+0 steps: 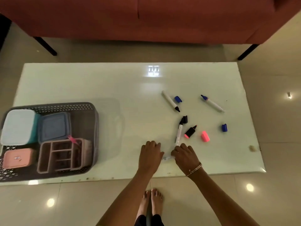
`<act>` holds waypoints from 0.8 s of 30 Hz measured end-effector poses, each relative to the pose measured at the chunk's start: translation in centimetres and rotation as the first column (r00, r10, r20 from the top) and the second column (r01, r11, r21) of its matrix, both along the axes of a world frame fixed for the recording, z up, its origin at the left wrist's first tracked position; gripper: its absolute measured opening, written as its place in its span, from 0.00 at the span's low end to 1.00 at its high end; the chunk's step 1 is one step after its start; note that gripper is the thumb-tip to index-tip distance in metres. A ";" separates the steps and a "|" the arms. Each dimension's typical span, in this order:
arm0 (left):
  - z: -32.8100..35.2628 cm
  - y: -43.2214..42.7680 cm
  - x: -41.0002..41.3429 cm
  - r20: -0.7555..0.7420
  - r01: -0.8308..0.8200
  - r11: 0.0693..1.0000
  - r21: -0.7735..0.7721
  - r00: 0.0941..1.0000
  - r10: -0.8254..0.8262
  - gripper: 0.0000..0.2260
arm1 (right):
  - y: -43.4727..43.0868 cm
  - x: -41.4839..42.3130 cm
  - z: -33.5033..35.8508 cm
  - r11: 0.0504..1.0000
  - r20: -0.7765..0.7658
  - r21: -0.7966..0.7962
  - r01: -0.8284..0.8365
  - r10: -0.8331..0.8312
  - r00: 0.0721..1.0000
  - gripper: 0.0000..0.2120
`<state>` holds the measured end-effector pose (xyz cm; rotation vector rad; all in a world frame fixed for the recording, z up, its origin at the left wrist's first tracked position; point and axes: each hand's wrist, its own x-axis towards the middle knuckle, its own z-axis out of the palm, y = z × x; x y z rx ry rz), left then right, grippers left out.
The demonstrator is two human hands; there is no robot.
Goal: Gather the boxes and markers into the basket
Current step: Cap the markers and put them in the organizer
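Note:
A grey perforated basket (91, 111) stands at the table's left. It holds a light blue box (18, 126), a blue-grey box (53, 126), a pink box (17, 158) and a beige divided organizer (60, 154). My left hand (150, 154) and my right hand (185, 154) are near the front edge, both closed on a white marker (167, 158) between them. Just beyond my right hand lies a black-tipped marker (179, 132) with a black cap (185, 119). Farther right lie a black-pink highlighter (190, 132), a pink cap (205, 136), two blue caps (178, 99) (224, 127), another black-tipped marker (170, 101) and a blue-tipped marker (212, 103).
The white glossy table (97, 82) stands low on a tiled floor. A red sofa (146, 18) with black legs stands just behind it. My bare feet (153, 201) are on the floor below the table's front edge.

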<state>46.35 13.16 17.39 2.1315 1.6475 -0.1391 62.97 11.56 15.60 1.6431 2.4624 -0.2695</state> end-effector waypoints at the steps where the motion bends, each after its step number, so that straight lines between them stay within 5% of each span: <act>1: -0.2 0.0 0.1 0.011 -0.021 0.999 -0.026 1.000 0.021 0.13 | 0.0 0.2 -0.1 1.000 0.000 0.014 -0.011 0.011 1.000 0.13; 14: -0.5 1.4 -1.3 0.075 -0.217 0.969 -0.121 0.971 0.227 0.15 | -0.6 1.4 0.1 0.987 -0.136 0.120 0.103 -0.086 0.987 0.13; 24: 0.4 0.3 0.7 0.124 -0.307 0.920 -0.242 0.931 0.343 0.16 | -1.7 3.2 1.5 0.939 -0.392 0.210 0.272 -0.174 0.903 0.18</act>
